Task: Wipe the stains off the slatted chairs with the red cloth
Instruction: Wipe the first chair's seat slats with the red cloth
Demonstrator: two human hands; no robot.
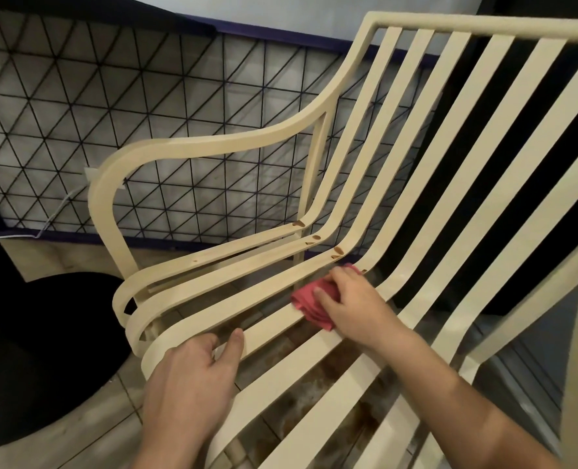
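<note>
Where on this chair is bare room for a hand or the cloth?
Free: backrest slats above the brown stains; the nearest seat slats. Crowded: the seat bend, where the right hand holds the red cloth; the front edge, where the left hand grips a slat.

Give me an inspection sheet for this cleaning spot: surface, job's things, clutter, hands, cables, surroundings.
Surface: cream slatted chair; brown stains at the bend between seat and back.
Job's things: red cloth, bunched, lying on a seat slat.
Clutter: nothing seen.
Hands: right hand grips the red cloth; left hand holds a seat slat near its front.
Cables: white cable at the mesh's lower left.
Surroundings: black wire mesh behind the chair; tiled floor below; dark round object at left.
</note>
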